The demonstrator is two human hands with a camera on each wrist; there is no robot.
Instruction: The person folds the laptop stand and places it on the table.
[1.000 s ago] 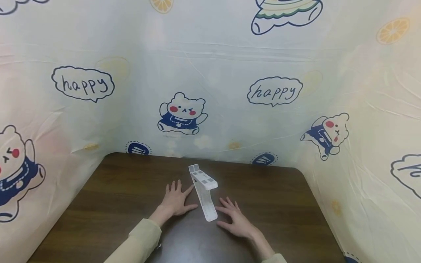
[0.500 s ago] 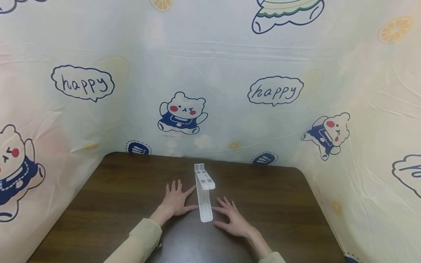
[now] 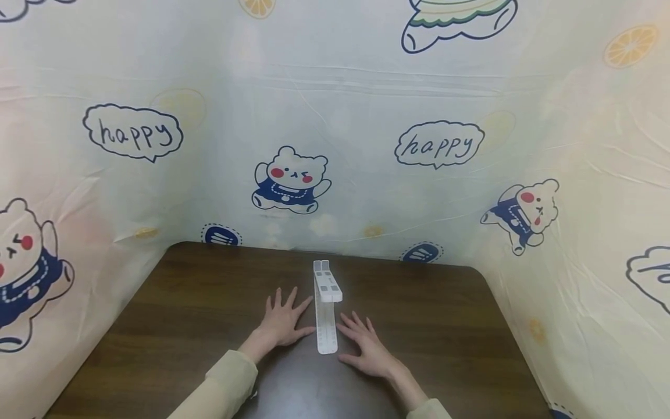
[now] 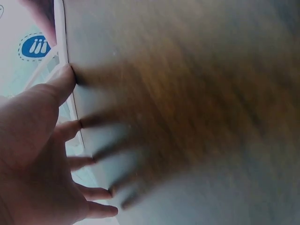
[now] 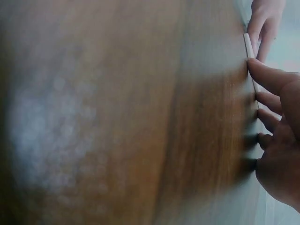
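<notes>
A white folding stand, which looks like a laptop stand (image 3: pixel 327 336), is on the brown table between my hands. Its long base points toward me, and a slanted upper plate with grey pads rises above it. On its left side, my left hand (image 3: pixel 281 321) lies with fingers spread, thumb and index tips at the stand's edge. Opposite it, my right hand (image 3: pixel 369 352) has spread fingers, the index tip close to the right edge. Both wrist views show fingertips down on the tabletop, with the stand's thin white edge (image 4: pixel 61 33) alongside the left thumb.
The dark wood table (image 3: pixel 445 326) has rounded far corners. A pale printed cloth (image 3: pixel 356 192) with cartoon bears hangs behind it and along both sides, close to the table's edges.
The stand has turned from slanted to nearly straight: its far end has shifted right and its near end left. My right hand has moved slightly left; the left hand has barely moved.
</notes>
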